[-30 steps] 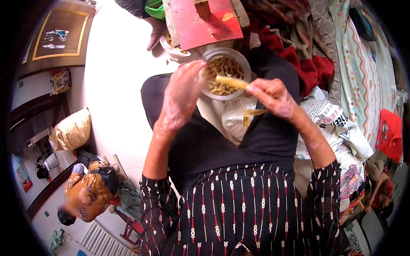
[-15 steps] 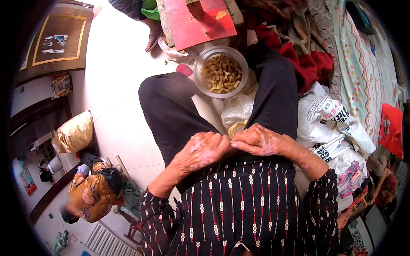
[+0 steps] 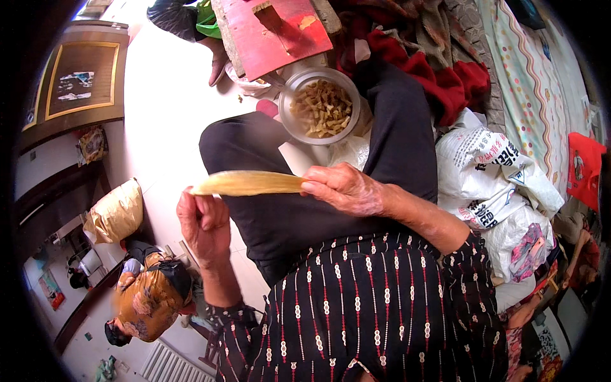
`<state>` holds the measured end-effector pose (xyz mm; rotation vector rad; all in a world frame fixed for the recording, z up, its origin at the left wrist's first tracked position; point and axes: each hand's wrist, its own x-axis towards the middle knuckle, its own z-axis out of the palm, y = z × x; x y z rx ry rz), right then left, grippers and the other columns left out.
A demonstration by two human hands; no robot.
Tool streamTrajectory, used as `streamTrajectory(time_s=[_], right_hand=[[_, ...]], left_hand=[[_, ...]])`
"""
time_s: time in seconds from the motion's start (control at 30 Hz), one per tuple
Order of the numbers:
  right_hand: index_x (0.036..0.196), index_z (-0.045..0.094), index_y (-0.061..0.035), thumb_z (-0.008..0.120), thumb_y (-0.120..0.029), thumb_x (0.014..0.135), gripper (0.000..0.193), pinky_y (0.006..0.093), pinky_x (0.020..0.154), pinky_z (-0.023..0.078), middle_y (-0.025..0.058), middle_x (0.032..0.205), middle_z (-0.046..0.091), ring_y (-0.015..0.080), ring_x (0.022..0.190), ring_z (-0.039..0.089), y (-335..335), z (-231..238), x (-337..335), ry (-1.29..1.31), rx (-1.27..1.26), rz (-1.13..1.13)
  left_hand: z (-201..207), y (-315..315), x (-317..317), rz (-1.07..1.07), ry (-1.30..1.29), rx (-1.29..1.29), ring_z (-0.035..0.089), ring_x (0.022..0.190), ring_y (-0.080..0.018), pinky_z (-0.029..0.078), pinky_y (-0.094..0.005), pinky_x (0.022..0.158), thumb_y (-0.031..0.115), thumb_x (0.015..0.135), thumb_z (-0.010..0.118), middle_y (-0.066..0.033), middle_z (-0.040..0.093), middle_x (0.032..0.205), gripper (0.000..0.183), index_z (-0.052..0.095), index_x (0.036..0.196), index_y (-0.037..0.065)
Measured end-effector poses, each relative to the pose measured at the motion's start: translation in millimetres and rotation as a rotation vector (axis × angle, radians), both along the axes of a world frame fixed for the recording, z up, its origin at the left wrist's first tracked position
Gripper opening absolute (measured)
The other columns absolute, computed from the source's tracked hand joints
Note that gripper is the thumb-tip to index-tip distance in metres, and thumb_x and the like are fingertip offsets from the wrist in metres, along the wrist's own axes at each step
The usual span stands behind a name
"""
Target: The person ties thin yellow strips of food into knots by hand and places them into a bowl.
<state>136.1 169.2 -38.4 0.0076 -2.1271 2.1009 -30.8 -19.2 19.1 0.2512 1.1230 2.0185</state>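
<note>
Beside pale floor [image 3: 167, 118] at upper left, holding a strip [image 3: 251, 183] just left of centre, pinched at its ends by left hand [image 3: 207, 221] and right hand [image 3: 344, 190]; probably straightening it, calling for a gentle, even pull.

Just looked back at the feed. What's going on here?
A seated person holds a long, flat yellow strip by its two ends over the lap: the left hand at one end, the right hand at the other. Between the knees is a round bowl with many short yellowish-brown pieces in it. Just beyond it is a red board.
</note>
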Motion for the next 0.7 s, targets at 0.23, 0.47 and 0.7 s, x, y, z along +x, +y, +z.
streamTrajectory(time_s=[0.23,0.47,0.7], right_hand=[[0.089,0.055,0.0001,0.044,-0.019,0.094,0.022,0.037,0.058,0.043,0.0166,0.065,0.054,0.0259,0.059,0.056,-1.5,-0.5,1.8,-0.185,-0.048,-0.004],[0.087,0.053,0.0017,0.049,-0.022,0.092,0.024,0.0325,0.055,0.041,0.0117,0.065,0.053,0.0167,0.058,0.05,13.9,-11.1,21.1,-0.278,-0.164,0.049],[0.08,0.056,0.0016,0.046,-0.036,0.094,0.042,0.0271,0.053,0.039,-0.0005,0.062,0.048,0.0076,0.057,0.044,9.0,-6.3,13.2,-0.462,-0.317,-0.088]], left_hand=[[-29.4,55.6,44.4,-0.127,1.061,-0.18,0.053,0.055,-0.0162,0.044,-0.0253,0.049,0.011,0.087,0.055,-0.0181,0.064,0.093,0.018,0.059,0.099,-0.001],[-38.4,57.3,46.9,-0.486,1.675,-0.347,0.064,0.075,-0.0259,0.053,-0.0342,0.061,0.0,0.072,0.064,-0.0156,0.059,0.095,0.037,0.054,0.107,-0.002],[-34.8,64.7,40.9,-0.687,1.789,-0.381,0.06,0.076,-0.0213,0.051,-0.0318,0.058,0.004,0.073,0.059,-0.0115,0.052,0.091,0.036,0.052,0.108,-0.002]])
